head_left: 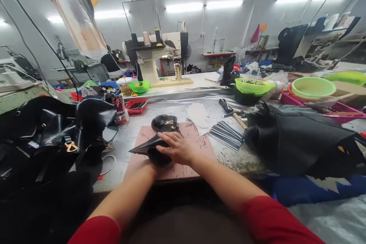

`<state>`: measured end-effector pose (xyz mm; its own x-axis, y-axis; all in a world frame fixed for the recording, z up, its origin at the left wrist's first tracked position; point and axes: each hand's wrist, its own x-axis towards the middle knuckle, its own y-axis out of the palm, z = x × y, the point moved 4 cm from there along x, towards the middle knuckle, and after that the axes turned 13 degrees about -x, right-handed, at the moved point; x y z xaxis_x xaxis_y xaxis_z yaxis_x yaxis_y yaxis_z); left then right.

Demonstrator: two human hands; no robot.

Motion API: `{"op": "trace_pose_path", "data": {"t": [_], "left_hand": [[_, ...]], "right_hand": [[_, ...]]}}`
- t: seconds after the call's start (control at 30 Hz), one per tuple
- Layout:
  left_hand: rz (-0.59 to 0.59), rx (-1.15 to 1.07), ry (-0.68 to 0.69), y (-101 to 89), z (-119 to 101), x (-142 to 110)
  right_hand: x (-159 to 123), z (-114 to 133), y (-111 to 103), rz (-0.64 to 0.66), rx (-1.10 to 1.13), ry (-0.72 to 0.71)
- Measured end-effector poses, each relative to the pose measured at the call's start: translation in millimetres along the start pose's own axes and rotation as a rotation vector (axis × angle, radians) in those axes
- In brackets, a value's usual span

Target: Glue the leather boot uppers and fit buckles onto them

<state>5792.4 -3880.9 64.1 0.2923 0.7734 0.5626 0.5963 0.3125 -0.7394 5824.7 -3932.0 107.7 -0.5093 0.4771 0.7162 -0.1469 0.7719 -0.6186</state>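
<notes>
A black leather boot upper (pixel 162 129) with a gold buckle lies on a pink work mat (pixel 197 137) in front of me. My right hand (pixel 178 148) rests flat on top of it, fingers stretched out and pressing down. My left hand (pixel 151 164) reaches under the leather from the near side; its fingers are hidden beneath the piece and my right hand.
A heap of black leather uppers (pixel 51 137) fills the left. More black leather (pixel 294 141) lies right, beside dark strips (pixel 225 134) and a hammer (pixel 238 119). Green baskets (pixel 253 85), a red tray (pixel 136 106) and a sewing machine (pixel 154 55) stand behind.
</notes>
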Motion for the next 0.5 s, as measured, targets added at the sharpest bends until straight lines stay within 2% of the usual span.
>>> {"op": "trace_pose_path", "data": {"t": [0.1, 0.27, 0.33, 0.4, 0.43, 0.5], "left_hand": [[-0.195, 0.080, -0.302, -2.5, -6.5, 5.5], [-0.266, 0.137, -0.416, -16.7, -20.0, 16.9], [-0.270, 0.168, -0.465, -20.8, -23.8, 18.8], [-0.251, 0.191, -0.505, -21.8, -26.5, 20.2], [-0.227, 0.199, -0.507, -21.2, -27.1, 21.0], [-0.143, 0.206, -0.453, -18.3, -25.9, 23.5]], "right_hand": [[16.7, 2.5, 3.8, 0.017, -0.033, -0.152], [25.9, -6.9, 0.0, -0.009, -0.061, -0.127], [29.6, -4.2, -2.3, -0.002, -0.038, -0.202], [36.8, 0.9, -3.2, 0.083, -0.015, -0.282], [41.9, 1.6, -3.3, 0.163, 0.000, -0.275], [52.8, -4.3, -5.5, 0.335, 0.037, -0.160]]}}
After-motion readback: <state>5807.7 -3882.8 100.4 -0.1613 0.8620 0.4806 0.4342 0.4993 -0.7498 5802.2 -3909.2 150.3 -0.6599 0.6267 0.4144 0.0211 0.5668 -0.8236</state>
